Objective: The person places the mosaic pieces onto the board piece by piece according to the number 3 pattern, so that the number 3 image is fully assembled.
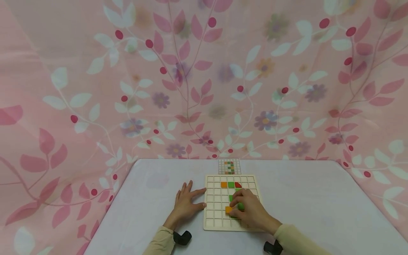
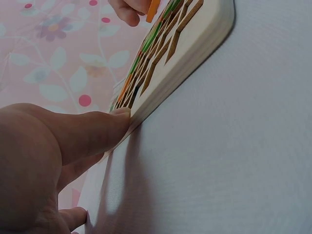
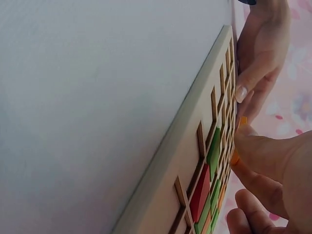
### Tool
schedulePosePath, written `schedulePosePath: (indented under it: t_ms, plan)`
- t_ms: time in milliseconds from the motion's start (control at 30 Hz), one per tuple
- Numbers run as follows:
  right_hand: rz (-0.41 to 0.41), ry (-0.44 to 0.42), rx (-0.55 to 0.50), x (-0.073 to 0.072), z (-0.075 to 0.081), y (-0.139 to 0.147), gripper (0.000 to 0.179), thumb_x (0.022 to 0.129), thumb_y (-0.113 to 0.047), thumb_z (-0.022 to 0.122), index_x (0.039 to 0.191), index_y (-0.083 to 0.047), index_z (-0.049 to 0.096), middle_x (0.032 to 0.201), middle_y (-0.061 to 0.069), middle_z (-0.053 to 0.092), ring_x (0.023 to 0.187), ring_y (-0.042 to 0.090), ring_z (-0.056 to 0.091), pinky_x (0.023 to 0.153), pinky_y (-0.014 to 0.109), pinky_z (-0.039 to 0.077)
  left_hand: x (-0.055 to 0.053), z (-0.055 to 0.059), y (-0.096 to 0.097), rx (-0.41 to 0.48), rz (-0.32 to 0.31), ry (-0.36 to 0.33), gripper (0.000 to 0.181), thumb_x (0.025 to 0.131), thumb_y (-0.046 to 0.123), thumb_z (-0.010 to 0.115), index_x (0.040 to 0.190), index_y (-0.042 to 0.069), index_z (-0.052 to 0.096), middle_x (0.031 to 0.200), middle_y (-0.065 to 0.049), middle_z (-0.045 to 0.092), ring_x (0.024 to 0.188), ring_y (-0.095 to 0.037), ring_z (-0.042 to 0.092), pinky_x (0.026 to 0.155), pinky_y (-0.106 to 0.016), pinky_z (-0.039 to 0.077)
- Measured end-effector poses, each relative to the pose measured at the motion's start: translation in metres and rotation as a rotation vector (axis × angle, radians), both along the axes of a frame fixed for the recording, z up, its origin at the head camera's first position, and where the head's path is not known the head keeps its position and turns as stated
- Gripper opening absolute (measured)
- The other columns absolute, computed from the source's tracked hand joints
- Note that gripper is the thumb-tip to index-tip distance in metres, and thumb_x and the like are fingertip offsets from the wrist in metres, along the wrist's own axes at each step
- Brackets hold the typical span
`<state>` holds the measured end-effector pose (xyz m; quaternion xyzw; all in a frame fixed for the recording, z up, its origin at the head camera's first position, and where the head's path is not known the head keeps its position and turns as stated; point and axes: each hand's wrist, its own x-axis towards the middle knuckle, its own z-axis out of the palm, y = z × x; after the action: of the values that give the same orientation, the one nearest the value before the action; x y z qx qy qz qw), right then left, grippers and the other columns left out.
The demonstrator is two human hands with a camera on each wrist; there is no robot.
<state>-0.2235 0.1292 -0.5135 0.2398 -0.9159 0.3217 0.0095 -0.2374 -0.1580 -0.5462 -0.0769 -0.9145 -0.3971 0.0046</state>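
A wooden grid board [image 1: 208,223] lies on the table with green, orange and red tiles set in some of its squares. Between thumb and fingers my right hand [image 1: 253,212] pinches an orange square tile [image 1: 228,210] over the lower middle of the board. The right wrist view shows this orange tile [image 3: 236,157] raised off the grid, near a green tile [image 3: 213,150] and a red tile [image 3: 200,192]. With its fingers spread, my left hand [image 1: 186,204] touches the board's left edge; its thumb [image 2: 97,130] presses the rim. My right hand covers some of the squares.
Behind the board lies a small gridded pattern card [image 1: 229,166] with coloured squares. A white cloth covers the table [image 1: 318,198], and a pink floral curtain [image 1: 204,88] hangs behind it. Black straps with devices sit at both wrists.
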Motion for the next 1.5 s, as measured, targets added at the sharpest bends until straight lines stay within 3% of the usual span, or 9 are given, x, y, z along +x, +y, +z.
schedulePosePath:
  t_ms: [733, 1200, 1500]
  plan:
    - [0.021, -0.075, -0.01, -0.002, -0.001, -0.007, 0.012, 0.081, -0.032, 0.093, 0.089, -0.027, 0.086, 0.121, 0.0, 0.065, 0.114, 0.018, 0.051, 0.097, 0.043, 0.047, 0.0, 0.001, 0.001, -0.014, 0.011, -0.011, 0.053, 0.087, 0.027, 0.086, 0.138, 0.02, 0.073, 0.172, -0.031, 0.024, 0.162, -0.053, 0.008, 0.126, -0.074, 0.003]
    - [0.044, -0.059, 0.006, -0.004, 0.002, -0.01, 0.011, 0.08, -0.029, 0.094, 0.084, -0.023, 0.086, 0.114, -0.001, 0.067, 0.109, 0.018, 0.053, 0.094, 0.041, 0.048, 0.001, 0.0, 0.0, -0.008, 0.009, -0.017, 0.053, 0.087, 0.027, 0.085, 0.139, 0.02, 0.073, 0.172, -0.029, 0.024, 0.163, -0.052, 0.007, 0.126, -0.073, 0.002]
    - [0.071, -0.069, 0.029, -0.003, 0.005, -0.012, 0.014, 0.081, -0.027, 0.093, 0.094, -0.024, 0.088, 0.111, -0.005, 0.065, 0.106, 0.016, 0.05, 0.088, 0.036, 0.046, 0.001, 0.002, 0.0, -0.002, 0.001, -0.012, 0.053, 0.087, 0.027, 0.086, 0.138, 0.019, 0.073, 0.171, -0.032, 0.024, 0.161, -0.055, 0.008, 0.125, -0.075, 0.002]
